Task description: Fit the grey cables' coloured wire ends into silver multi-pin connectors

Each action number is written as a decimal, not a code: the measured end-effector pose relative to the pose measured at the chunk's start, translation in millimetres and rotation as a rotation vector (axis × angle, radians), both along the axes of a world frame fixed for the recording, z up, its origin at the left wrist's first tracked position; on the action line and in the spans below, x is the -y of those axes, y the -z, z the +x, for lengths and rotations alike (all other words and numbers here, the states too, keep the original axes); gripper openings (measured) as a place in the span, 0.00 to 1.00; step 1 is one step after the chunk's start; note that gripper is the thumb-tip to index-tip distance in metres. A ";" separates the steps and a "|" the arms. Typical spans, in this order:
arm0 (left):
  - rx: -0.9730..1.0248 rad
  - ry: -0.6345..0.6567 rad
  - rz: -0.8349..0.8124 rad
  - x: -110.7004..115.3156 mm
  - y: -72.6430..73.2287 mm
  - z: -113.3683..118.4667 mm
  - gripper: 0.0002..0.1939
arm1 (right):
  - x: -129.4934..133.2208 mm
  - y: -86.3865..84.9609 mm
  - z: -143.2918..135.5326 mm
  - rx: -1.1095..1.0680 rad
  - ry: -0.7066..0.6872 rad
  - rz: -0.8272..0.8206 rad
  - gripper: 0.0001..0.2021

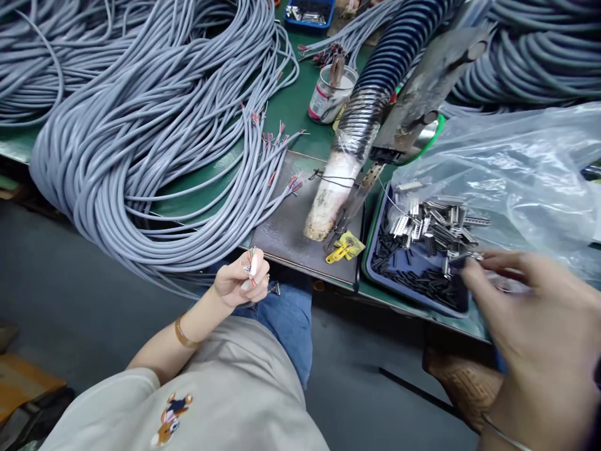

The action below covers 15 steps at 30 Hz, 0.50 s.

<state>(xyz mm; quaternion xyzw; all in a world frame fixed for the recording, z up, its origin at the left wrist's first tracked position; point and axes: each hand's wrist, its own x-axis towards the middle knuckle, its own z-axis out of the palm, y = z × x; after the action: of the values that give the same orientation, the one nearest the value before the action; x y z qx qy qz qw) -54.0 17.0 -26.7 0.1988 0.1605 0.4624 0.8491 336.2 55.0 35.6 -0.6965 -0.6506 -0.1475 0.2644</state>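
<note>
My left hand (241, 280) is closed on thin coloured wires, in front of my lap near the table's front edge. Below it a small dark connector (276, 289) shows against my jeans. My right hand (530, 307), blurred, reaches over the right side of a blue tray (417, 303). Its thumb and fingers are pinched together on a small dark and metallic piece whose shape is blurred. Metal connectors (434, 227) fill the tray's back part, and short black tubes (429, 285) lie along its front.
Grey cables (117, 144) with stripped ends cover the left. A black hose (389, 56) and a metal arm (422, 94) slant down at the centre, beside a jar (323, 100) and a yellow tool (339, 252). Clear plastic (526, 169) lies behind the tray.
</note>
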 end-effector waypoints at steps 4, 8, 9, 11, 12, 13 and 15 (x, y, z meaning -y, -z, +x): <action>0.069 0.015 0.017 -0.9 -3.2 4.2 0.26 | 34.5 -9.1 -26.6 -0.509 0.018 0.138 0.25; 0.031 0.025 0.005 -2.8 -4.5 6.4 0.26 | 57.0 -22.7 -63.8 -0.845 -0.044 0.172 0.27; 0.022 0.027 -0.005 -3.7 -5.3 7.1 0.26 | 60.1 -24.2 -72.2 -0.919 -0.094 0.195 0.27; -0.015 0.039 -0.028 -5.8 -8.1 9.4 0.25 | 64.2 -23.3 -87.7 -1.040 -0.161 0.246 0.26; -0.051 0.048 -0.041 -6.8 -10.2 11.3 0.24 | 65.6 -20.8 -95.0 -1.087 -0.186 0.272 0.25; -0.104 0.058 -0.052 -7.6 -12.7 13.9 0.22 | 66.8 -17.2 -102.4 -1.137 -0.225 0.290 0.23; -0.258 0.067 -0.062 -8.5 -18.7 20.9 0.20 | 69.4 -7.5 -117.6 -1.214 -0.280 0.291 0.18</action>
<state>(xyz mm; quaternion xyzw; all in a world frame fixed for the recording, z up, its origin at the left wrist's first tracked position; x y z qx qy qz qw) -33.1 25.5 -8.0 0.2354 0.2758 0.3992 0.8421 218.6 -14.4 43.1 -0.5213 -0.4432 0.2224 0.6945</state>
